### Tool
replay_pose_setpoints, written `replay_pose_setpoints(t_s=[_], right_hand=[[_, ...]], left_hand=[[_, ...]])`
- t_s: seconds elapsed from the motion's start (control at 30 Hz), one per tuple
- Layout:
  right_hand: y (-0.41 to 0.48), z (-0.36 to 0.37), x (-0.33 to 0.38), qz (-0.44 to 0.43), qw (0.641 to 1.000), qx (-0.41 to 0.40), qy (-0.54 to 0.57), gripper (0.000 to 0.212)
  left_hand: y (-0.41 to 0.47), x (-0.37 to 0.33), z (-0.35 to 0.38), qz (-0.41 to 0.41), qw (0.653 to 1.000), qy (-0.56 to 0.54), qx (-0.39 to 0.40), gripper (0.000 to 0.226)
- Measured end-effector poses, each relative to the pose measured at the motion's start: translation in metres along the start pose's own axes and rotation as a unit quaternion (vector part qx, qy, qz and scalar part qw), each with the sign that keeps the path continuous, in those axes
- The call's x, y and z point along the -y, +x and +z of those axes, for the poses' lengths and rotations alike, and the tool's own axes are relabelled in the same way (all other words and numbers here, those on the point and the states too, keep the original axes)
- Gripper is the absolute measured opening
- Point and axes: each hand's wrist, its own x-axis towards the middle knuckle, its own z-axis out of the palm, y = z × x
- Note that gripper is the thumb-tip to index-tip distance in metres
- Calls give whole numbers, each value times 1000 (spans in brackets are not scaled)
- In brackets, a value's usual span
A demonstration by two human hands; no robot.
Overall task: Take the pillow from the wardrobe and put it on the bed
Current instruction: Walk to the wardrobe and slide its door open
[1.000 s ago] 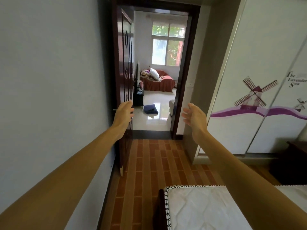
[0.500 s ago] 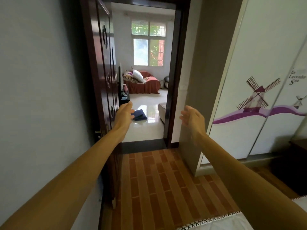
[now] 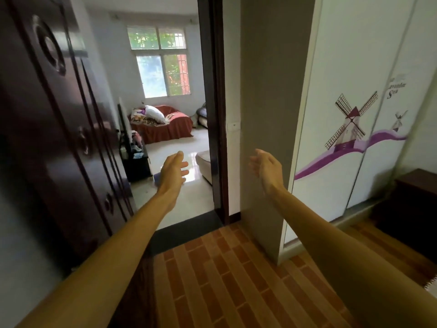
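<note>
The white wardrobe (image 3: 369, 55) stands on the right, its sliding doors closed and printed with a windmill and a purple wave. Its inside is hidden, so no pillow from it shows. My left hand (image 3: 173, 172) reaches forward in front of the open doorway, fingers apart and empty. My right hand (image 3: 266, 169) is held out by the grey wall left of the wardrobe, also open and empty. Only a sliver of the bed's white mattress edge (image 3: 432, 284) shows at the far right.
A dark wooden door (image 3: 59, 129) stands open on the left. Through the doorway (image 3: 212, 114) lies another room with a red-covered sofa (image 3: 175, 125), a white cushion (image 3: 155, 113) and a glossy floor. A dark cabinet (image 3: 413, 209) sits low right. Brick-patterned flooring (image 3: 224, 280) runs underfoot.
I have moved forward toward the doorway and wardrobe. The bed has slid almost out of view. My left hand has come off the door edge; both hands stay open.
</note>
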Motion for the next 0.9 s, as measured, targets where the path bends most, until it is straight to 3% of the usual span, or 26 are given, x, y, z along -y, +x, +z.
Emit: replay_pose_setpoints(t_s=[0.43, 0.67, 0.8, 0.9], right_hand=[[198, -53, -26, -9, 986, -162, -32, 20], [279, -113, -27, -22, 963, -262, -61, 36], [314, -154, -14, -29, 943, -324, -74, 25], [332, -188, -7, -42, 929, -357, -92, 30]], left_hand=[[190, 28, 179, 20, 985, 3, 171, 45], [268, 45, 296, 40, 953, -16, 299, 45], [300, 41, 369, 53, 932, -16, 358, 44], [309, 35, 431, 61, 914, -29, 400, 44]])
